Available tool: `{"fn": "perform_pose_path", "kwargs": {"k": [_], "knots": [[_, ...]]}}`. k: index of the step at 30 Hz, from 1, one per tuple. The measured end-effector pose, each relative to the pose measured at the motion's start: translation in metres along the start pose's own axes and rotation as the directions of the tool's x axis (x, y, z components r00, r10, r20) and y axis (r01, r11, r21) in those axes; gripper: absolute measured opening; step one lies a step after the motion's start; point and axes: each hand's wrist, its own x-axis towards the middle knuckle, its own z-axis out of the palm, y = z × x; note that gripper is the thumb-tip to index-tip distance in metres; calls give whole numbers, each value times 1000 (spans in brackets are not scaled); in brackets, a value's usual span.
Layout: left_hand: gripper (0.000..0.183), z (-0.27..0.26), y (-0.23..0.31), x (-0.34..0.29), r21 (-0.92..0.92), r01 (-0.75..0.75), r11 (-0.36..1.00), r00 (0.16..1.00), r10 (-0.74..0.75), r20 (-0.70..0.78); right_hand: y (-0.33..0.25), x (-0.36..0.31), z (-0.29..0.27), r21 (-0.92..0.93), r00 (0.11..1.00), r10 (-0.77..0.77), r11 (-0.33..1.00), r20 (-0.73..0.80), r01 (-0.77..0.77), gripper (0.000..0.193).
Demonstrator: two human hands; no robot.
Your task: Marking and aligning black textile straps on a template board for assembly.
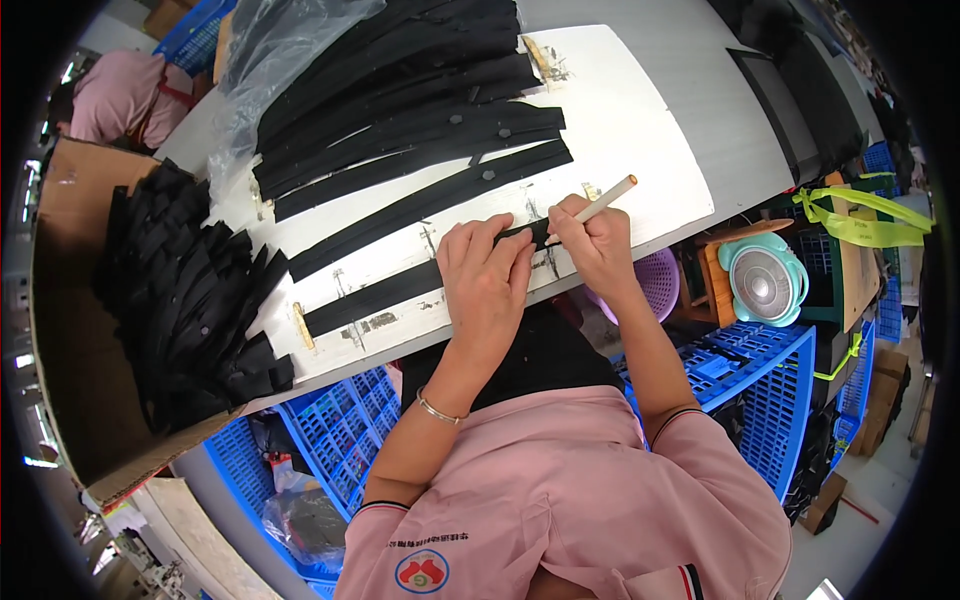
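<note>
A black fabric strip (375, 296) lies along the near edge of a white board (640, 110). My left hand (485, 275) lies on this strip, its fingers stretched out and pressing the cloth against the board. Just right of it, my right hand (597, 245) is closed round a pale pencil-like stick (607, 198), which slants up to the right. The stick's lower tip meets the strip's right end, partly hidden by my fingers. Beyond my hands lie a separate black strip (430, 208) and a wide spread of overlapping black strips (400, 90).
A cardboard box (60, 300) full of black strips (190, 300) stands at the left. Clear plastic film (265, 70) lies behind. Blue crates (760, 390), a purple basket (657, 280) and a teal fan (765, 280) sit below the table edge. Another person (125, 95) bends at the far left.
</note>
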Motion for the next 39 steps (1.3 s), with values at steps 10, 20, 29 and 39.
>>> {"fn": "perform_pose_path", "kwargs": {"k": [10,20,29,39], "knots": [[38,-13,-5,-11,-9,31,999,999,-31,15,6,-6,-9,43,998,61,997,9,-61,26],[56,-24,-21,-19,259,87,962,994,-103,49,11,9,-12,192,979,199,960,34,-202,28],[45,-47,-30,-32,-81,94,992,994,-97,-41,18,14,-11,278,983,181,946,-32,-165,26],[27,-199,-124,-63,502,322,803,898,-91,-430,-8,6,2,19,992,-24,1000,128,21,24]]}}
